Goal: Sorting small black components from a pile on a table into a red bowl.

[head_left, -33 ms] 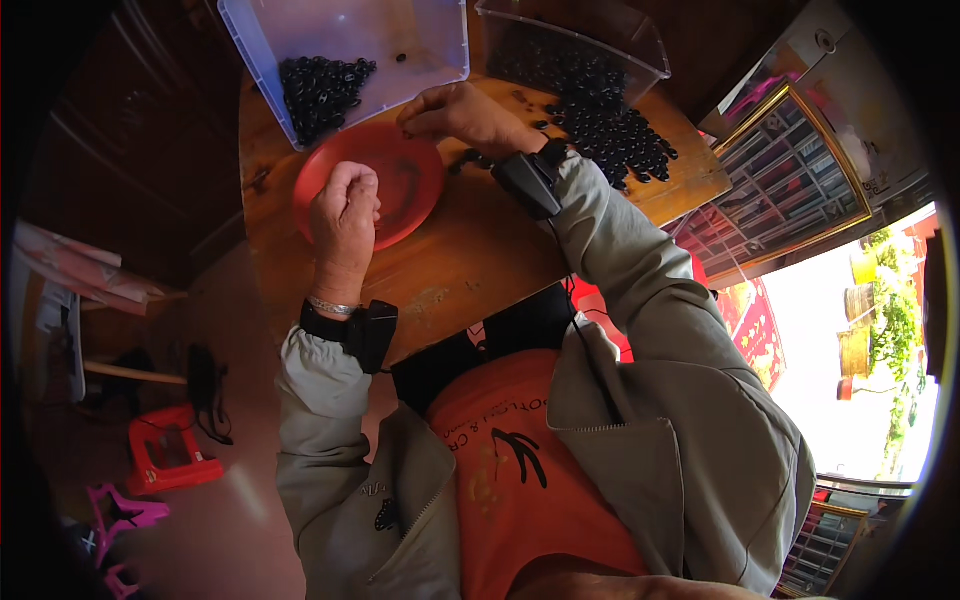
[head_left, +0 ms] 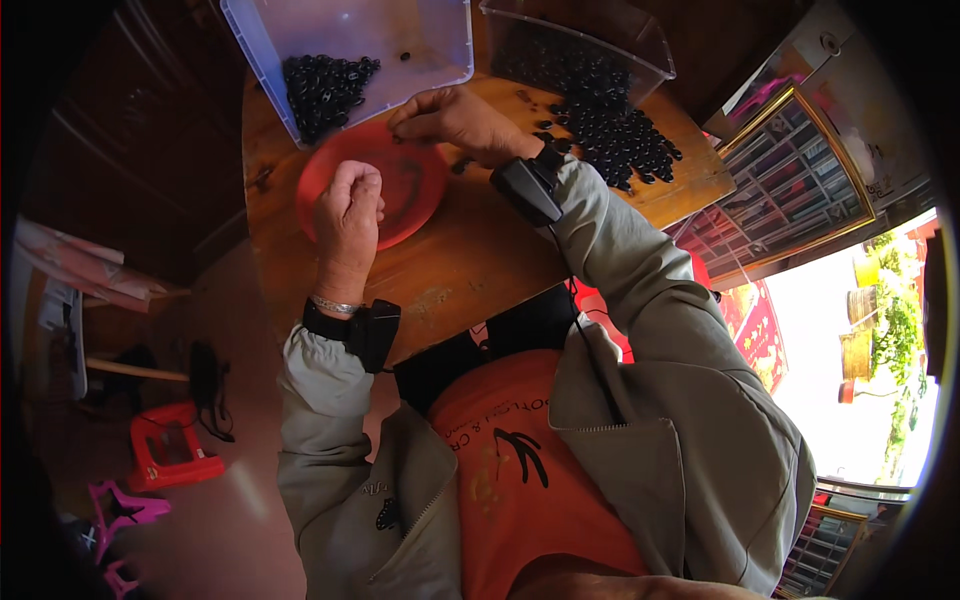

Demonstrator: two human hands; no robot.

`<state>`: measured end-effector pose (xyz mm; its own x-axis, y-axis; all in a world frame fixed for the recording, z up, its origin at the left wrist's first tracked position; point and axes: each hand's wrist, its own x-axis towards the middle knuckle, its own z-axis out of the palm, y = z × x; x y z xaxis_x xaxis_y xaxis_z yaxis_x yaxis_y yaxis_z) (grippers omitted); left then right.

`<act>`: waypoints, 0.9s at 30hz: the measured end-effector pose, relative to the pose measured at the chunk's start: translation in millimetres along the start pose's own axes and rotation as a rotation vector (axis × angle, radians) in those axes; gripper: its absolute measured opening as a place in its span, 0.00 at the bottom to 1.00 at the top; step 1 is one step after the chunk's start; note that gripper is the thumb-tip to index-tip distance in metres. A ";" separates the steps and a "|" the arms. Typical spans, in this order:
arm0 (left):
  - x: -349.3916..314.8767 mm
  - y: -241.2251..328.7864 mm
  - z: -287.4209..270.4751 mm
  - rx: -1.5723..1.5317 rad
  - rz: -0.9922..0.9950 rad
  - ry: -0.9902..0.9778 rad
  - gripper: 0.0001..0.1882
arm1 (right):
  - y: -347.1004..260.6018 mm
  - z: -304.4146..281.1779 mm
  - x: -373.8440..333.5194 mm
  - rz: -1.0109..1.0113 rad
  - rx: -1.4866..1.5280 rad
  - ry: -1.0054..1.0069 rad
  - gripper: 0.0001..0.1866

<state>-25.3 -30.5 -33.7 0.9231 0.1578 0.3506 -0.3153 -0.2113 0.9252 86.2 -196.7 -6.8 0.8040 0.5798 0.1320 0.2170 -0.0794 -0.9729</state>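
My left hand (head_left: 347,205) is closed above the left part of a round red plate (head_left: 425,195); whatever its curled fingers hold is hidden. Over the plate's far rim, my right hand (head_left: 450,120) pinches thumb and fingers together. Something small and dark shows at those fingertips, too small to name. Beyond the plate stands a whitish clear plastic bin (head_left: 425,75) with a heap of small black oval pieces (head_left: 325,95) in its left corner. Right of my right hand, a pile of similar black pieces (head_left: 625,140) spreads on the wooden table (head_left: 450,270).
A clear plastic box (head_left: 655,72) lies tipped at the far right, more black pieces spilling from it. A few loose dark pieces lie beside my right wrist. On the floor at left are a red plastic stool (head_left: 175,450) and a pink object (head_left: 125,510). A gold-framed panel (head_left: 800,170) stands at right.
My right hand has shifted slightly left over the plate, its fingers still pinched. My left hand stays closed in about the same place.
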 end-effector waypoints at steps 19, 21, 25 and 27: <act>1.7 -7.0 -5.3 -0.099 -0.132 0.036 0.07 | 15.0 39.4 -10.7 -0.171 0.293 -0.101 0.06; 1.9 -4.7 -5.4 -0.108 -0.156 0.029 0.08 | 11.4 40.7 -9.9 -0.210 0.259 -0.120 0.06; 2.6 -7.3 -6.2 -0.075 -0.090 0.038 0.08 | 9.4 45.0 -10.3 -0.257 0.182 -0.100 0.05; 3.2 -8.4 -6.7 -0.049 -0.052 0.043 0.08 | 5.4 43.8 -10.8 -0.321 -0.018 -0.075 0.05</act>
<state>-21.2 -21.8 -39.4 0.9284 0.2088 0.3073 -0.2790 -0.1544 0.9478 54.4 -167.9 -21.7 0.6501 0.6353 0.4168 0.4634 0.1033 -0.8801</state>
